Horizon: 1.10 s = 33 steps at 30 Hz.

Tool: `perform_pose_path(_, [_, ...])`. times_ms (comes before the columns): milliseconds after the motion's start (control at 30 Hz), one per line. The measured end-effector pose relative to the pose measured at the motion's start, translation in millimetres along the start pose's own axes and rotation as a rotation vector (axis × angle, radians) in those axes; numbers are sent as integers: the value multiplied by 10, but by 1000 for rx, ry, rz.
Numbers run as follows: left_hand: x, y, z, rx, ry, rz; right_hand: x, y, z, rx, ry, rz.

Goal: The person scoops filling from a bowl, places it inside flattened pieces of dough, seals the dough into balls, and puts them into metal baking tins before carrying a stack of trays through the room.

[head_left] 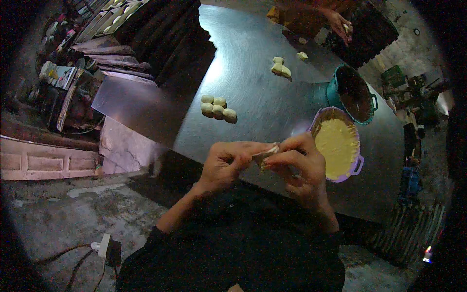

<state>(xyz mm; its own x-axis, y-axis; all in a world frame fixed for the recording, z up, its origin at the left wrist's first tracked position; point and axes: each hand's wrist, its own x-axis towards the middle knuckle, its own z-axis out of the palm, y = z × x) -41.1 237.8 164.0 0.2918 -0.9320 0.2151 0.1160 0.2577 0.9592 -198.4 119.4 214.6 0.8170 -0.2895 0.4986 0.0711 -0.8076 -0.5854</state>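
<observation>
In front of my body, both hands pinch a small pale piece of dough (pixel 266 154). My left hand (pixel 223 159) is closed on its left side, and the fingers of my right hand (pixel 302 163) grip its right side. Much of the piece is hidden by the fingers. Just right of my right hand stands a purple basin (pixel 358 166) holding a soft yellow filling (pixel 335 148). Beyond my left hand, several smooth dough balls (pixel 218 108) lie clustered on the metal table (pixel 248 73).
Behind the basin a teal bucket (pixel 336 92) leans on its side or stands tilted by the lens. Farther off lie dough pieces (pixel 280 69). Another person's hand (pixel 342 28) holds something pale at the far right. Trays (pixel 114 17) of dough stand far left; a power strip (pixel 103 246) sits lower left.
</observation>
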Motion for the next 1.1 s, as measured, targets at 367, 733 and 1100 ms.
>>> perform_pose_path(367, [360, -123, -688, -126, 64, -465, 614, 140, 485, 106, -71, 159])
perform_pose_path(733, [371, -1319, -1773, 90, 32, -467, 758, 883, 1924, 342, -16, 976])
perform_pose_path(1100, [1280, -1842, -2257, 978, -353, -59, 469, 2069, 2268, -313, 169, 849])
